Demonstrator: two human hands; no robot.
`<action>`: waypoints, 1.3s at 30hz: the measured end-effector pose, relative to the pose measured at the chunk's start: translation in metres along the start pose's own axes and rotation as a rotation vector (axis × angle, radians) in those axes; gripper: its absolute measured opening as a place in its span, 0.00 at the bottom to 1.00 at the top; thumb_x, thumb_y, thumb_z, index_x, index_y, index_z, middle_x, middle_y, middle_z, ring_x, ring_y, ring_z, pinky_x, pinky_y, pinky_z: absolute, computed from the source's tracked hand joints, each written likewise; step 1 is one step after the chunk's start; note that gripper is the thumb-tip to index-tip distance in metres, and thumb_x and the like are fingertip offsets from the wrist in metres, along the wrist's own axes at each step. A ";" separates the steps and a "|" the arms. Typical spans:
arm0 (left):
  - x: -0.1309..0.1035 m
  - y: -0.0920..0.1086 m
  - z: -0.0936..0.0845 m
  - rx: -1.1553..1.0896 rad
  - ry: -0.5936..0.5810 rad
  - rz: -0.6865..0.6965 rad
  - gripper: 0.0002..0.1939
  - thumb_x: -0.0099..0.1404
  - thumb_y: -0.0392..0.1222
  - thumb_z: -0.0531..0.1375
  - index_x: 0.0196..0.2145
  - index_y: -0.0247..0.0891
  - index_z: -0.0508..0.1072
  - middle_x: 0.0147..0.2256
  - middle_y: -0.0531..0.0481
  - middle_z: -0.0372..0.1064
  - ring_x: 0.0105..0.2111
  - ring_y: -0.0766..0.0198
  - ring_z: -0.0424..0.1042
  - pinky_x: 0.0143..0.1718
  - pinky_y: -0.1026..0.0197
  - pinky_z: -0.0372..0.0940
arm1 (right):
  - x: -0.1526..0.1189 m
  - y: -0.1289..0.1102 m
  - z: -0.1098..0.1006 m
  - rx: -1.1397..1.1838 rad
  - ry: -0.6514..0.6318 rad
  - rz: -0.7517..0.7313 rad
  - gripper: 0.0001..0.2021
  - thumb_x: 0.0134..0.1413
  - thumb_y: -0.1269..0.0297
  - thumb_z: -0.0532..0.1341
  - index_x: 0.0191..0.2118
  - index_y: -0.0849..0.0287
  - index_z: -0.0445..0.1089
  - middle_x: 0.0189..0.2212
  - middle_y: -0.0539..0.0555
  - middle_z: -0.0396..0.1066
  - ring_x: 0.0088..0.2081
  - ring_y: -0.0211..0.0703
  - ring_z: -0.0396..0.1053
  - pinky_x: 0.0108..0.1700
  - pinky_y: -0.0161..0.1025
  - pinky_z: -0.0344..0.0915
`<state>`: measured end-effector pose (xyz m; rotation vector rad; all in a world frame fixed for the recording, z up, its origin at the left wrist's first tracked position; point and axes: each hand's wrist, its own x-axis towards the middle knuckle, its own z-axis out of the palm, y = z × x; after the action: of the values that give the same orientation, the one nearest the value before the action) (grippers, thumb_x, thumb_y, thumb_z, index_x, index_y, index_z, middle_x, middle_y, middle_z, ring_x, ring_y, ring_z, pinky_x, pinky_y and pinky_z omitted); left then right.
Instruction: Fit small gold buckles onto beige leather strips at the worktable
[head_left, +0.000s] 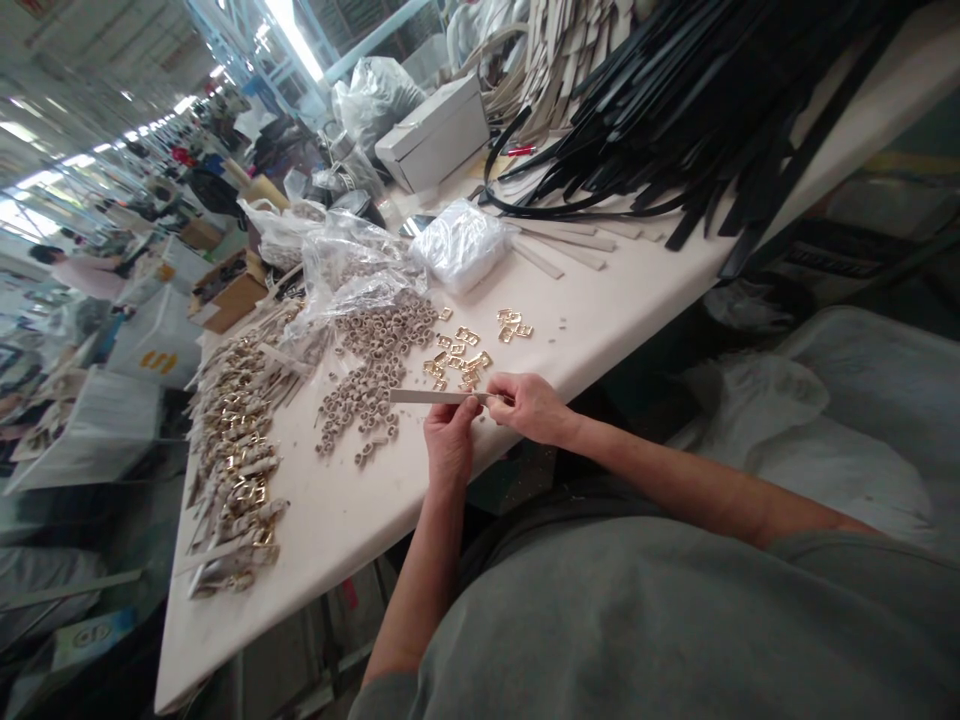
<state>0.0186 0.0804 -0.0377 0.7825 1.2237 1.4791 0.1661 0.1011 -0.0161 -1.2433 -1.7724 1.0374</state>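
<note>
A flat beige strap [424, 397] points left from my left hand [451, 430], whose thumb and fingers pinch it near the table's front edge. Close beside it on the right, my right hand [525, 405] is closed at the strap's other end; what lies between its fingers is too small to make out. Just beyond my hands are several gold buckles [465, 358], with a smaller group of gold buckles [508, 325] to the right. Many small beige loops [367, 400] are heaped to the left of the strap.
Beige straps with gold buckles [240, 460] are piled along the table's [330, 540] left side. Plastic bags [461, 245], a white box [435, 135] and black straps [660, 110] lie at the back. A person [82, 270] is far left.
</note>
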 end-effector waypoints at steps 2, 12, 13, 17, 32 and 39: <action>0.001 -0.001 0.000 0.034 -0.002 -0.008 0.17 0.46 0.47 0.75 0.32 0.37 0.79 0.28 0.51 0.77 0.29 0.66 0.74 0.37 0.63 0.67 | 0.000 0.000 0.000 0.002 0.008 0.001 0.06 0.50 0.67 0.58 0.24 0.58 0.65 0.17 0.45 0.62 0.23 0.35 0.56 0.28 0.34 0.50; -0.001 0.002 -0.003 0.112 -0.060 0.004 0.17 0.53 0.54 0.70 0.29 0.37 0.76 0.25 0.52 0.74 0.25 0.69 0.70 0.32 0.66 0.64 | 0.012 0.006 -0.012 0.408 -0.225 0.116 0.03 0.46 0.66 0.57 0.25 0.58 0.64 0.16 0.45 0.65 0.19 0.33 0.61 0.25 0.31 0.60; -0.001 0.004 -0.002 0.097 -0.048 -0.013 0.17 0.52 0.54 0.70 0.28 0.36 0.76 0.24 0.53 0.73 0.24 0.70 0.69 0.30 0.66 0.64 | 0.012 0.006 -0.012 0.410 -0.224 0.111 0.03 0.46 0.66 0.57 0.25 0.58 0.64 0.16 0.45 0.65 0.19 0.33 0.61 0.24 0.31 0.60; 0.001 0.012 0.002 0.019 -0.028 -0.118 0.18 0.46 0.51 0.73 0.25 0.36 0.74 0.22 0.53 0.72 0.22 0.70 0.69 0.28 0.65 0.64 | 0.010 0.004 -0.011 0.377 -0.193 0.092 0.04 0.46 0.65 0.57 0.25 0.58 0.64 0.15 0.44 0.64 0.18 0.33 0.60 0.23 0.30 0.58; 0.001 0.026 -0.009 0.054 -0.321 -0.278 0.14 0.45 0.43 0.73 0.28 0.35 0.77 0.24 0.51 0.72 0.24 0.69 0.68 0.27 0.66 0.63 | 0.007 0.007 -0.024 0.389 -0.378 0.027 0.05 0.47 0.63 0.56 0.27 0.59 0.66 0.16 0.43 0.62 0.20 0.31 0.59 0.24 0.30 0.57; -0.002 0.023 -0.006 0.110 -0.281 -0.204 0.11 0.45 0.41 0.72 0.24 0.37 0.75 0.21 0.54 0.68 0.22 0.70 0.66 0.27 0.66 0.61 | 0.005 0.009 -0.022 0.278 -0.365 -0.039 0.07 0.49 0.64 0.55 0.27 0.60 0.67 0.17 0.44 0.61 0.20 0.32 0.56 0.24 0.31 0.52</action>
<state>0.0069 0.0772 -0.0173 0.8789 1.1404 1.1027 0.1881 0.1124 -0.0148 -0.8853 -1.8277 1.5039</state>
